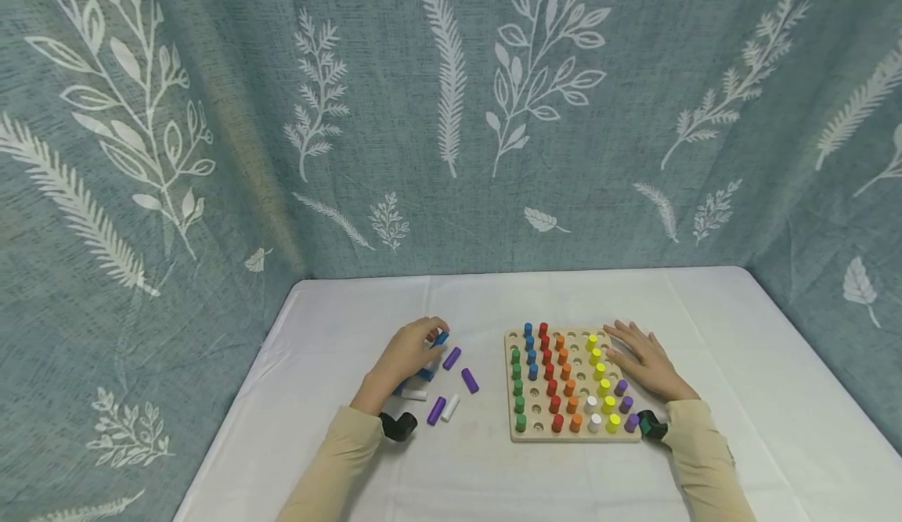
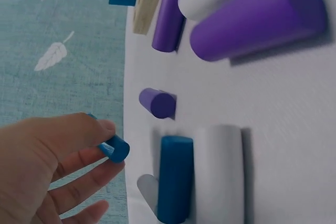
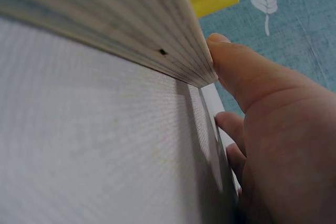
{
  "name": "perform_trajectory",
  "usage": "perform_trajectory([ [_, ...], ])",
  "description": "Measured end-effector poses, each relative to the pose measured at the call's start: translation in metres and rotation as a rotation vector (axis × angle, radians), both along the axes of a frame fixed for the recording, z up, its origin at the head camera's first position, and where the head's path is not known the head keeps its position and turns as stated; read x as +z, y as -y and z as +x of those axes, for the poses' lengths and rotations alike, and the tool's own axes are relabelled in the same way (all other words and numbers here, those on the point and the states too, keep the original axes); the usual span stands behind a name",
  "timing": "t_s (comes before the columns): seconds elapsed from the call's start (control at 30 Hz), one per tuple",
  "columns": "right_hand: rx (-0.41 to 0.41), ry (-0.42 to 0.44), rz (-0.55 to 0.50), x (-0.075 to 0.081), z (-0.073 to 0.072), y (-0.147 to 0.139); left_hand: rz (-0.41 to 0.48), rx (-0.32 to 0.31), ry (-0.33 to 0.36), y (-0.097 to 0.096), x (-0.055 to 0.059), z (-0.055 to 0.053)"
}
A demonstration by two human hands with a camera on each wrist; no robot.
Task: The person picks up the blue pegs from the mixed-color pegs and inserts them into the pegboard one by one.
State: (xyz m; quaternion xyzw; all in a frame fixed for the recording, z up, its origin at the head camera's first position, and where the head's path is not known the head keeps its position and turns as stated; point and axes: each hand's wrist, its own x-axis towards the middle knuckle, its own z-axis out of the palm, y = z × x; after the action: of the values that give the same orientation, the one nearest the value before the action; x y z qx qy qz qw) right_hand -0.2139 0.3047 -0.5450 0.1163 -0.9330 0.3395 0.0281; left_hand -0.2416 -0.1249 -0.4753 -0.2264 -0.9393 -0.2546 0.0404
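My left hand (image 1: 411, 347) pinches a blue peg (image 2: 116, 148) between thumb and fingers, a little above the loose pegs left of the board. In the left wrist view another blue peg (image 2: 176, 179) lies beside a white peg (image 2: 219, 174), with purple pegs (image 2: 257, 19) farther off. The wooden pegboard (image 1: 574, 437) carries rows of green, blue, red, orange, white, yellow and purple pegs, with several bare holes among them. At the board's right edge rests my right hand (image 1: 648, 361), its fingers extended and its thumb touching the edge, as the right wrist view also shows.
A white cloth (image 1: 465, 483) covers the table. Loose purple pegs (image 1: 470, 380) and a white peg (image 1: 450, 408) lie between my left hand and the board. Patterned teal curtains (image 1: 423, 115) hang behind the table and at its sides. Each wrist wears a black camera.
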Motion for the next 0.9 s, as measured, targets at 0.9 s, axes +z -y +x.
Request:
perform_trajectory([
  [0.9,0.008,-0.008,-0.003,0.001,0.002,0.002,0.278,-0.103,0.067,-0.034,-0.002,0.019],
])
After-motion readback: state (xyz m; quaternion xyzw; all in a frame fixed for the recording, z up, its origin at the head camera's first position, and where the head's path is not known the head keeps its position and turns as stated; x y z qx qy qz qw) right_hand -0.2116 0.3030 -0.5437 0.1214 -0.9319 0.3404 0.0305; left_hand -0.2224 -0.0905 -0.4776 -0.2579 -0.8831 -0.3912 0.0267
